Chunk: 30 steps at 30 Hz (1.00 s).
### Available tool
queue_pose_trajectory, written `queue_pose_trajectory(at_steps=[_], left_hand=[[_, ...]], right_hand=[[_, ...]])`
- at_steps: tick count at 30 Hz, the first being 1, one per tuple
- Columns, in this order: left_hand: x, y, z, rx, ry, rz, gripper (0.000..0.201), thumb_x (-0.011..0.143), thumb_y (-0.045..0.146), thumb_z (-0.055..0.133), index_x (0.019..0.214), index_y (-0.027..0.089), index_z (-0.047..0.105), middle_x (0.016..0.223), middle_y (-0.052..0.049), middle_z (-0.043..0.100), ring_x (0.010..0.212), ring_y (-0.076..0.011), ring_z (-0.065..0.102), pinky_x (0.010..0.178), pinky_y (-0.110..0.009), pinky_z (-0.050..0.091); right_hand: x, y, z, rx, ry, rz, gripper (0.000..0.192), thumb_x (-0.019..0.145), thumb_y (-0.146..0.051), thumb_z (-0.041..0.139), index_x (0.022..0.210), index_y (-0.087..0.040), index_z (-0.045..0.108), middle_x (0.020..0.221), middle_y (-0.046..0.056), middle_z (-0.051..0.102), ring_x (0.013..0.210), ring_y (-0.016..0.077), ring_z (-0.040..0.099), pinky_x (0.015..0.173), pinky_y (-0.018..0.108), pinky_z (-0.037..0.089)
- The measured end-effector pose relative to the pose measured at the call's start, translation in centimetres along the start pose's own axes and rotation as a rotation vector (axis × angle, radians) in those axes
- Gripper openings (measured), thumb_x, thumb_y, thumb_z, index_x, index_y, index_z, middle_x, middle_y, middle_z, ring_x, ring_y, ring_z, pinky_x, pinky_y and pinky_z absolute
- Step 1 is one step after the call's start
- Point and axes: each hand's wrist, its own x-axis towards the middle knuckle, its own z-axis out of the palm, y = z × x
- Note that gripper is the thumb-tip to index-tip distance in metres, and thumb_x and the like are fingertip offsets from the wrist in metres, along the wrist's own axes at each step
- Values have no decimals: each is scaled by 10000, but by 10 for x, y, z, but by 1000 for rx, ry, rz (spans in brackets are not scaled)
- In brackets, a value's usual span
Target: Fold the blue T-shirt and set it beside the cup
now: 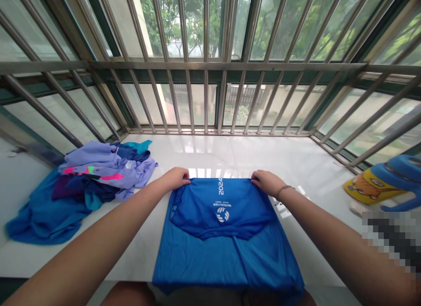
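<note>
Blue shirt (226,244) lies flat on the white sill (263,157), its near hem drooping over the edge. Left hand (176,178) and right hand (266,182) each pinch a far corner of its folded-over flap. Uneven pulling could skew the fold, or the shirt may slide off. Left of the shirt sits a clothes heap (88,183); no containers show.

A clothes pile (88,183) lies left of the shirt (226,244) on the sill (250,157).

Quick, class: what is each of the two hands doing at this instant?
Left hand: closed, pinching the far left corner of the blue shirt.
Right hand: closed, pinching its far right corner.
</note>
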Motion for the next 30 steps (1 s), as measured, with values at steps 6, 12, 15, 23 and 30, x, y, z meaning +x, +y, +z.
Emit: queue_pose_trajectory(at_steps=[6,12,15,23,30], left_hand=[[3,-11,0,-38,63,-41,118,941,339,747,929,223,765,1030,-65,830,1017,-268,755,853,-318,529],[16,-12,-12,-53,170,-76,122,968,331,727,957,210,745,1048,-82,826,1036,-273,744,872,-327,520],[28,-6,-36,-82,309,-69,146,972,357,722,949,213,729,1023,-76,817,1003,-272,730,865,-339,517],[-25,22,-80,-104,571,178,177,1000,393,708,948,224,707,930,-50,765,891,-254,693,822,-348,511],[-143,16,16,-30,450,501,59,1057,242,683,1008,243,714,979,-34,769,921,-242,704,855,-378,505]], right_hand=[[21,5,3,10,92,50,273,1110,-303,575,1147,-187,819,1175,117,804,1114,245,734,997,314,509],[41,4,-9,-3,169,79,243,1101,-285,605,1108,-189,827,1110,113,808,1047,236,731,935,304,497],[51,6,-33,-23,265,95,273,1115,-286,565,1136,-172,813,1144,142,787,1070,258,710,947,330,489],[10,23,-72,-89,607,-76,297,1119,-317,517,1087,-177,777,1057,150,766,1010,311,662,949,430,516],[-132,21,-9,-50,623,-391,191,1133,-294,563,1149,-222,739,1109,91,789,1003,248,699,916,383,560]])
